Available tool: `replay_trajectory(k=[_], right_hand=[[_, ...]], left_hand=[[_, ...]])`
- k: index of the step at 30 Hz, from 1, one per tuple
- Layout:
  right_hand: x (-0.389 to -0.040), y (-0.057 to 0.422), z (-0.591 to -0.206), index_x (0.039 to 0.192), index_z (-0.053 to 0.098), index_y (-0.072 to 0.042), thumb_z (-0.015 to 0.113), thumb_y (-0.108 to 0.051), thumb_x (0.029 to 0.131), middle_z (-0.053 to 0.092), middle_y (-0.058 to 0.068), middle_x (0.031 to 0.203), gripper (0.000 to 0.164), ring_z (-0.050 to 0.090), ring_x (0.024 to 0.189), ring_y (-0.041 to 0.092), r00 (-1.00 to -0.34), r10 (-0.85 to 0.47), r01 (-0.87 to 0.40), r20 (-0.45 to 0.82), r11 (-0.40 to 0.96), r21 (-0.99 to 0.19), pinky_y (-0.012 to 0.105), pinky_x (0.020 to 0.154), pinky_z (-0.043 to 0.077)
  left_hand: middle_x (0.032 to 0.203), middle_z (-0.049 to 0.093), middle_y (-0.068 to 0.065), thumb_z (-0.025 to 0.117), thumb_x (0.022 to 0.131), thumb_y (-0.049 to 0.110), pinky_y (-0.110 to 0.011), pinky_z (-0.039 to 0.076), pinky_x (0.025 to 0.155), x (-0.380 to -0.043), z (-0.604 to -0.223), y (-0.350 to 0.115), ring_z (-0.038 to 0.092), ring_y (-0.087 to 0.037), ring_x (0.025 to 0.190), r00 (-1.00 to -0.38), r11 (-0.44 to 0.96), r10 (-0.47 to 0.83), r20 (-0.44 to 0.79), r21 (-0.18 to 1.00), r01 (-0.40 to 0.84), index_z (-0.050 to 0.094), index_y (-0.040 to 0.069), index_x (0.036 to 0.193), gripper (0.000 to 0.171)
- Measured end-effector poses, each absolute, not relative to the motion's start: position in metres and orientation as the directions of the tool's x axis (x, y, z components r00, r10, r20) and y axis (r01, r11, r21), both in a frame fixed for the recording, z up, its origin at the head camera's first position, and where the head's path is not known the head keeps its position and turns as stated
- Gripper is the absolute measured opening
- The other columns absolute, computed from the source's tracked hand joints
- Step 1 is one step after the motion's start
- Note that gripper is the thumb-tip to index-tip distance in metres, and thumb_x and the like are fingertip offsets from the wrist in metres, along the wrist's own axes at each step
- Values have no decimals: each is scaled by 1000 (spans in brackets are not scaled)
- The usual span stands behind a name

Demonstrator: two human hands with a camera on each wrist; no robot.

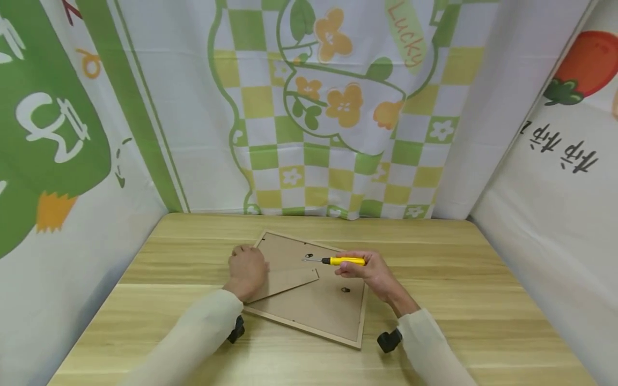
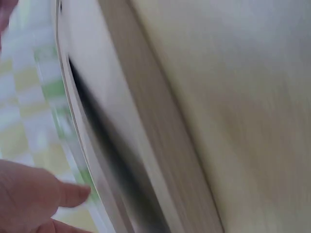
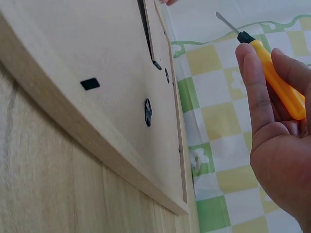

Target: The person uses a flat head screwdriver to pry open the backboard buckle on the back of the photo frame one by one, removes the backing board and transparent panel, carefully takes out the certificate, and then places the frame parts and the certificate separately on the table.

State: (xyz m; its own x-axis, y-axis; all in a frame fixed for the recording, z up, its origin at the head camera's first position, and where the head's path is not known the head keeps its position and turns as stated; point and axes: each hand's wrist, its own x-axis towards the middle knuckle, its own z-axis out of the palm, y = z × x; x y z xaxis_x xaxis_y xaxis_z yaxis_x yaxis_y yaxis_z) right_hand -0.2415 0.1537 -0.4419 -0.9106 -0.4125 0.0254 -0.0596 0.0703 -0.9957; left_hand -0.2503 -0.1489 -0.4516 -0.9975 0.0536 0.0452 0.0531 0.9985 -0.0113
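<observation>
Pointing left, long axis crosswise: yellow screwdriver (image 1: 334,261)

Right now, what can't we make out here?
Front of the frame: faces the table, unseen in all views.
Left end of the stand: behind the left hand, head view.
Whether that hand grips anything: head view shows mostly its back; the left wrist view's edge cuts it off.
Part of the screwdriver: covered by the right hand, right wrist view.
</observation>
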Motion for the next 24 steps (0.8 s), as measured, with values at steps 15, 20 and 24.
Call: replay_trajectory(k=[15, 20, 24], right_hand=[[-242, 151, -442, 128, 57, 11, 65, -10, 93, 60, 37, 121, 41, 72, 89, 12, -908, -418, -65, 34, 60, -996, 32, 85, 57], [-242, 151, -443, 129, 57, 10, 65, -10, 93, 64, 33, 118, 42, 73, 89, 13, -909, -416, -56, 21, 72, -996, 38, 87, 57], [-242, 149, -443, 129, 58, 9, 66, -11, 93, 65, 32, 117, 42, 73, 89, 14, -912, -410, -39, 1, 84, -996, 40, 89, 56]], left_hand=[[67, 63, -14, 56, 85, 0, -39, 52, 51, -271, -457, -200, 60, -25, 62, -999, 951, -46, 25, 308, -36, 58, 2, 63, 23], [58, 50, -6, 55, 79, -3, -34, 46, 48, -265, -457, -202, 49, -21, 57, -998, 932, -22, 62, 363, 2, 44, 10, 55, 30], [53, 37, -1, 50, 74, -5, -27, 34, 41, -256, -460, -199, 39, -16, 50, -998, 906, -30, 55, 423, -4, 35, 15, 52, 34]])
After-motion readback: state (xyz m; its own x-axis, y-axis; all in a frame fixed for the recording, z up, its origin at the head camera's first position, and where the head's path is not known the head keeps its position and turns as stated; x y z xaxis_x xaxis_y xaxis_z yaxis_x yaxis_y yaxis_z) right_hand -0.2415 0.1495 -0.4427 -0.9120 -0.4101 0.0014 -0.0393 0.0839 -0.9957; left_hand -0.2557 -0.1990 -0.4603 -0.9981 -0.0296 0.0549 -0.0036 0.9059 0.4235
